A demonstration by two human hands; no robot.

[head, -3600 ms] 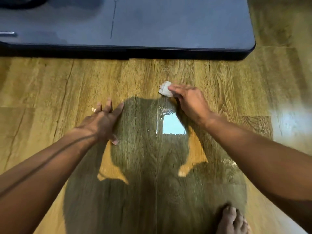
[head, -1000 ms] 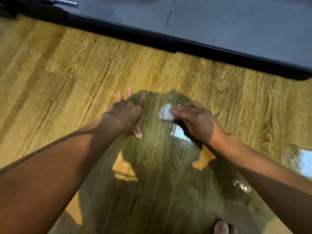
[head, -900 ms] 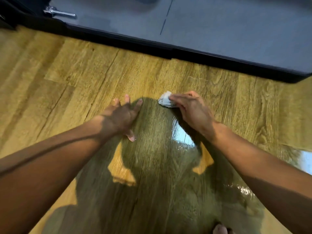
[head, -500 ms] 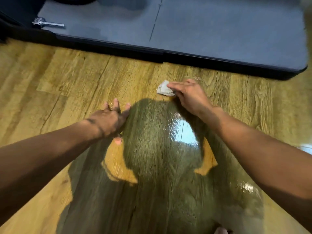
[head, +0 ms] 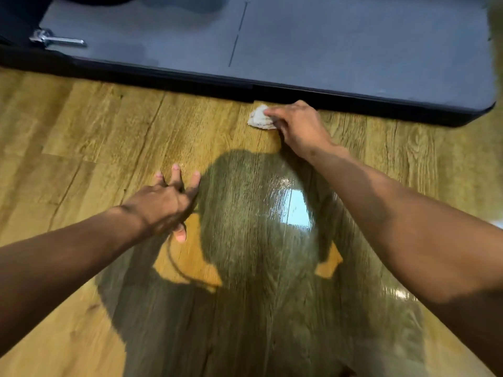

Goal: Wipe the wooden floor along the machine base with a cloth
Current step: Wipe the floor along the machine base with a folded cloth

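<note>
A small crumpled white cloth (head: 260,121) lies on the wooden floor (head: 114,126), close to the black front edge of the dark grey machine base (head: 326,44). My right hand (head: 299,126) grips the cloth from its right side, fingers curled over it, and presses it down on the boards. Part of the cloth is hidden under those fingers. My left hand (head: 166,202) rests flat on the floor nearer to me, fingers spread, holding nothing.
A silver metal lever (head: 55,40) sticks out on the base at the far left. The base's rounded corner (head: 481,112) ends at the right. A glossy patch (head: 294,210) of floor reflects light between my arms, inside my shadow.
My right hand has pushed the cloth away from me, up to the black edge of the base. My left hand stays planted on the floor.
</note>
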